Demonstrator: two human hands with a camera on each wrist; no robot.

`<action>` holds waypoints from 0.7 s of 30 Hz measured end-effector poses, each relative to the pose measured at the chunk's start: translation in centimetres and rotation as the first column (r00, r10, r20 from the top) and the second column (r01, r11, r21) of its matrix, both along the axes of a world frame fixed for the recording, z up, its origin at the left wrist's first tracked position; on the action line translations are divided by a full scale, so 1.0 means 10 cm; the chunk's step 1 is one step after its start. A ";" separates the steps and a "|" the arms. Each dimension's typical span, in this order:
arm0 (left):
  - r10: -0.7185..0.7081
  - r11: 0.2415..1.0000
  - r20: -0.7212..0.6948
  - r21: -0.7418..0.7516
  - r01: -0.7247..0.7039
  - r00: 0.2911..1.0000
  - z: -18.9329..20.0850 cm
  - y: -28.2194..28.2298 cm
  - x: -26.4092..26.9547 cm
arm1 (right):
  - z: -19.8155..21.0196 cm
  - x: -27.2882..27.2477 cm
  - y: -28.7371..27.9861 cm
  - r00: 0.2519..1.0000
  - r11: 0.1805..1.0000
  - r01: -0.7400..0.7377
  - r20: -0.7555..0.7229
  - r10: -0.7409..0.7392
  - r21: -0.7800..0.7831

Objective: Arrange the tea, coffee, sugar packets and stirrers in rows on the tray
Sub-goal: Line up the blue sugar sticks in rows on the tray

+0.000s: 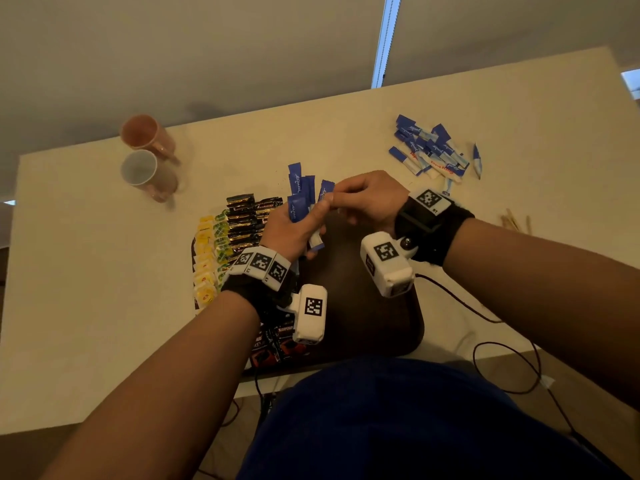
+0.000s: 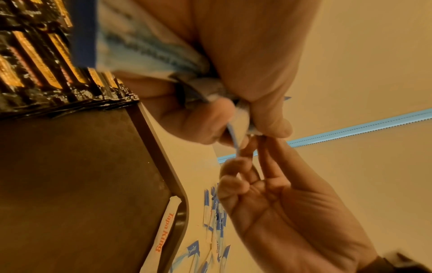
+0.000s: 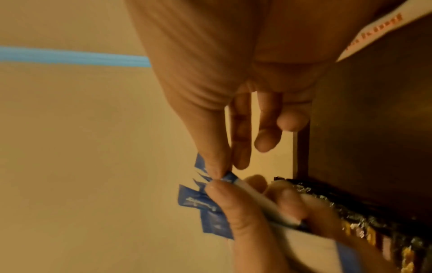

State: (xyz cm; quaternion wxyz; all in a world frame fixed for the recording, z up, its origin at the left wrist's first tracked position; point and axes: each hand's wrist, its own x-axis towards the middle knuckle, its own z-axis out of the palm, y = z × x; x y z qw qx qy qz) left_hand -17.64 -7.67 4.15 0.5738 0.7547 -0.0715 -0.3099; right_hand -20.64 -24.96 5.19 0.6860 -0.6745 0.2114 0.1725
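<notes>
My left hand [image 1: 306, 220] grips a fanned bundle of blue-and-white sugar packets [image 1: 298, 195] above the dark brown tray [image 1: 363, 306]. My right hand [image 1: 341, 197] pinches the blue top end of one packet [image 1: 325, 189] in that bundle between thumb and index finger; the right wrist view shows this pinch on the packet [image 3: 228, 178]. On the tray's left side lie rows of yellow tea bags [image 1: 204, 261], green tea bags [image 1: 221, 237] and black coffee sachets [image 1: 246, 220]. A loose pile of sugar packets [image 1: 429, 150] lies at the back right. Wooden stirrers [image 1: 514, 221] lie at the right.
Two cups [image 1: 147, 133] [image 1: 145, 174] stand at the back left of the pale table. Red-and-black sachets [image 1: 273, 341] sit at the tray's near left corner. A white printed packet [image 2: 163, 230] lies along the tray's rim. Black cables [image 1: 485, 317] trail over the table's near right edge.
</notes>
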 end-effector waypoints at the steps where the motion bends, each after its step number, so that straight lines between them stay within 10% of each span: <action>1: -0.008 1.000 -0.009 -0.006 0.008 1.000 0.00 0.02 0.00 | 0.02 0.01 0.03 0.999 0.996 0.046 -0.011 -0.045 0.082; 6: -0.027 0.999 -0.016 0.039 0.028 1.000 -0.06 0.16 0.08 | 0.07 0.13 0.12 0.957 0.899 0.283 -0.042 -0.286 0.335; 9: 0.050 0.995 0.011 0.091 -0.051 0.999 -0.07 0.27 0.13 | -0.07 0.22 0.09 0.953 0.946 0.303 -0.029 -0.302 0.117; 11: 0.095 0.990 0.010 0.100 -0.096 0.995 -0.09 0.33 0.17 | -0.23 0.26 0.10 0.999 0.954 0.053 0.010 -0.053 -0.294; 13: 0.109 0.991 -0.020 0.077 -0.107 0.994 -0.11 0.38 0.20 | -0.42 0.28 0.18 0.956 0.771 -0.283 -0.100 0.277 -0.570; 17: 0.116 0.990 -0.023 0.080 -0.113 0.993 -0.13 0.44 0.23 | -0.79 0.35 0.45 0.770 0.478 -0.618 -0.355 0.531 -0.625; 21: 0.117 0.988 -0.008 0.100 -0.116 0.993 -0.14 0.49 0.27 | -0.84 0.41 0.59 0.740 0.364 -0.609 -0.339 0.581 -0.705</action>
